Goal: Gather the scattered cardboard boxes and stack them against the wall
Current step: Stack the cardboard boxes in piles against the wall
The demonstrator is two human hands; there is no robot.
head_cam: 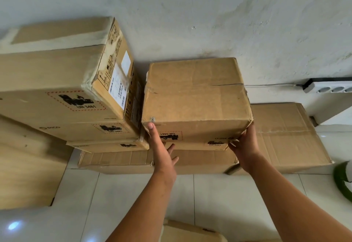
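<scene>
Just below my arms, at the bottom edge, the corner of one cardboard box (190, 232) lies on the white tiled floor (133, 194). Further out, my left hand (162, 152) has the fingers straight and relaxed; the thumb tip touches the lower left corner of the top box (196, 97) and the other fingers point away from it, holding nothing. My right hand (245, 146) is at the lower right corner of this same box, fingers curled around the bottom edge and gripping it. The top box sits on a stack of lower boxes (190, 160), with its back side close to the grey wall (209, 13). To the left stands a taller stack (62, 81), just beside it, with labels "UN 3481". On the right a flat box (285, 133) lies low against the wall, and above it a white power strip (327, 86).
</scene>
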